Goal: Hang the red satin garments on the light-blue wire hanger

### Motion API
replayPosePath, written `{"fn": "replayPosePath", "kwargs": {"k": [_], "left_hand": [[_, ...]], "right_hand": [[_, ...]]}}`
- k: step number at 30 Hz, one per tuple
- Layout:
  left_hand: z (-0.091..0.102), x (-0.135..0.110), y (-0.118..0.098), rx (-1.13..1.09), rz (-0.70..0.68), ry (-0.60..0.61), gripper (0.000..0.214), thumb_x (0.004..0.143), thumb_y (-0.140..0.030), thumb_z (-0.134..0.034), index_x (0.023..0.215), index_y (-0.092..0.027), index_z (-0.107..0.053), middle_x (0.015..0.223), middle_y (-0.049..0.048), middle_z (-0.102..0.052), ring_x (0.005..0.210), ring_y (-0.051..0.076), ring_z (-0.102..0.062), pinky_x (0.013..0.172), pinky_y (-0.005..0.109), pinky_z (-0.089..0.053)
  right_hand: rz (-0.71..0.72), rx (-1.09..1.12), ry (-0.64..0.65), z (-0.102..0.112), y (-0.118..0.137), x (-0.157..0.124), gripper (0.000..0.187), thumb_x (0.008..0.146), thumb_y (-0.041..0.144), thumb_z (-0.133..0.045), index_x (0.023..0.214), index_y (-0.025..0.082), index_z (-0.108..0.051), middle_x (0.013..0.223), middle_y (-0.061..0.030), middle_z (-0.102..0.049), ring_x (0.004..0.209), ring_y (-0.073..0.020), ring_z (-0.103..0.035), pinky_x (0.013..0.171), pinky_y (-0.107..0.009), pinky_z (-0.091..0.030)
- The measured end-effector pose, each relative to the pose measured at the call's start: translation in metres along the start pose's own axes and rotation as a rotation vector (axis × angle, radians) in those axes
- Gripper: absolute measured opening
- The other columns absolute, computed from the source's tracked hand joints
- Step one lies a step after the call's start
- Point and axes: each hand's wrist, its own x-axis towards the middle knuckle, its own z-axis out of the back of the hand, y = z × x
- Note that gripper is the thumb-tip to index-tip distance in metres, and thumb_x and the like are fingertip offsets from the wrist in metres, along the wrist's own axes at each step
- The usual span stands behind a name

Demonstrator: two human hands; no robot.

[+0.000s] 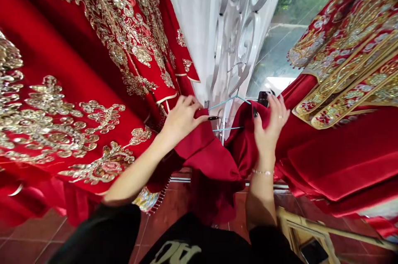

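Tiled floor, fingers half-closed on garment

Forearms extended, a person curls the left hand, thumb outstretched; the right hand points forward, thumb and fingers parted.

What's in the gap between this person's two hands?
In the head view, a blue hanger, its ends hidden by the red garment, spans between the left hand and right hand; white scrollwork shows behind.
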Motion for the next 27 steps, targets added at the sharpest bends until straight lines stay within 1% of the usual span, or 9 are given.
{"fn": "replayPosePath", "kwargs": {"k": [2, 4, 7, 11, 14, 16, 20, 23, 27], "left_hand": [[0.008, 0.011, -0.012, 0.193, -0.012, -0.02, 0.039, 0.09, -0.054, -0.065, 0.101, -0.017, -0.071, 0.11, 0.0147, -0.068, 0.118, 0.034, -0.057, 0.094, 0.044, -0.052], [0.013, 0.014, -0.026, 0.343, 0.031, 0.057, 0.043, 0.09, -0.058, -0.063, 0.097, -0.016, -0.071, 0.096, 0.0145, -0.071, 0.108, 0.034, -0.062, 0.086, 0.04, -0.053], [0.014, 0.016, -0.042, 0.488, 0.162, 0.281, 0.042, 0.097, -0.05, -0.052, 0.094, -0.013, -0.073, 0.08, 0.013, -0.071, 0.086, 0.03, -0.069, 0.071, 0.036, -0.05], [0.012, 0.035, -0.038, 0.454, 0.214, 0.368, 0.032, 0.093, -0.035, -0.052, 0.085, -0.013, -0.074, 0.076, 0.0106, -0.07, 0.076, 0.026, -0.069, 0.066, 0.033, -0.046], [0.016, 0.05, -0.025, 0.331, 0.223, 0.328, 0.025, 0.086, -0.033, -0.059, 0.071, -0.016, -0.069, 0.066, 0.0059, -0.064, 0.069, 0.022, -0.064, 0.066, 0.033, -0.043], [0.021, 0.055, -0.021, 0.273, 0.232, 0.247, 0.025, 0.084, -0.031, -0.06, 0.064, -0.018, -0.065, 0.061, 0.0038, -0.059, 0.064, 0.019, -0.059, 0.067, 0.034, -0.042], [0.026, 0.053, -0.03, 0.071, 0.234, 0.156, 0.03, 0.083, -0.028, -0.058, 0.054, -0.019, -0.055, 0.054, -0.0007, -0.05, 0.056, 0.014, -0.047, 0.065, 0.032, -0.039], [0.026, 0.054, -0.045, -0.039, 0.181, 0.115, 0.027, 0.085, -0.025, -0.055, 0.059, -0.017, -0.057, 0.057, -0.0013, -0.051, 0.058, 0.012, -0.046, 0.066, 0.03, -0.04], [0.028, 0.054, -0.052, 0.039, 0.094, 0.131, 0.016, 0.09, -0.026, -0.055, 0.082, -0.015, -0.065, 0.072, 0.002, -0.062, 0.069, 0.015, -0.056, 0.073, 0.03, -0.045]], "right_hand": [[0.036, 0.05, 0.157, -0.019, 0.003, 0.017, 0.042, 0.1, 0.041, -0.044, 0.138, 0.028, -0.054, 0.124, -0.0112, -0.067, 0.12, -0.031, -0.055, 0.106, -0.057, -0.037], [0.053, 0.06, 0.25, -0.034, 0.005, 0.025, 0.037, 0.102, 0.043, -0.039, 0.125, 0.027, -0.063, 0.106, -0.0084, -0.071, 0.103, -0.0279, -0.058, 0.098, -0.05, -0.043], [0.01, -0.018, 0.192, -0.044, 0.009, 0.025, 0.038, 0.102, 0.048, -0.039, 0.097, 0.025, -0.069, 0.084, -0.0073, -0.07, 0.088, -0.0273, -0.053, 0.086, -0.044, -0.043], [-0.038, -0.081, 0.16, -0.042, 0.015, 0.021, 0.043, 0.103, 0.049, -0.039, 0.081, 0.025, -0.066, 0.07, -0.0066, -0.062, 0.082, -0.0266, -0.049, 0.08, -0.04, -0.04], [-0.038, -0.06, 0.172, -0.042, 0.018, 0.019, 0.045, 0.105, 0.046, -0.034, 0.081, 0.025, -0.066, 0.067, -0.0068, -0.059, 0.079, -0.0267, -0.047, 0.075, -0.039, -0.037], [-0.038, -0.048, 0.159, -0.043, 0.019, 0.018, 0.045, 0.105, 0.043, -0.032, 0.083, 0.025, -0.067, 0.066, -0.007, -0.057, 0.078, -0.0272, -0.046, 0.074, -0.039, -0.037], [-0.039, -0.055, 0.163, -0.043, 0.021, 0.015, 0.043, 0.105, 0.039, -0.034, 0.083, 0.026, -0.068, 0.066, -0.0061, -0.053, 0.073, -0.0265, -0.045, 0.07, -0.038, -0.036], [-0.06, -0.053, 0.173, -0.041, 0.022, 0.013, 0.042, 0.104, 0.041, -0.036, 0.085, 0.025, -0.07, 0.065, -0.005, -0.05, 0.07, -0.0255, -0.044, 0.069, -0.036, -0.035], [-0.079, -0.075, 0.199, -0.038, 0.023, 0.014, 0.045, 0.104, 0.043, -0.034, 0.093, 0.024, -0.073, 0.065, -0.0051, -0.052, 0.074, -0.025, -0.046, 0.07, -0.035, -0.036]]}}
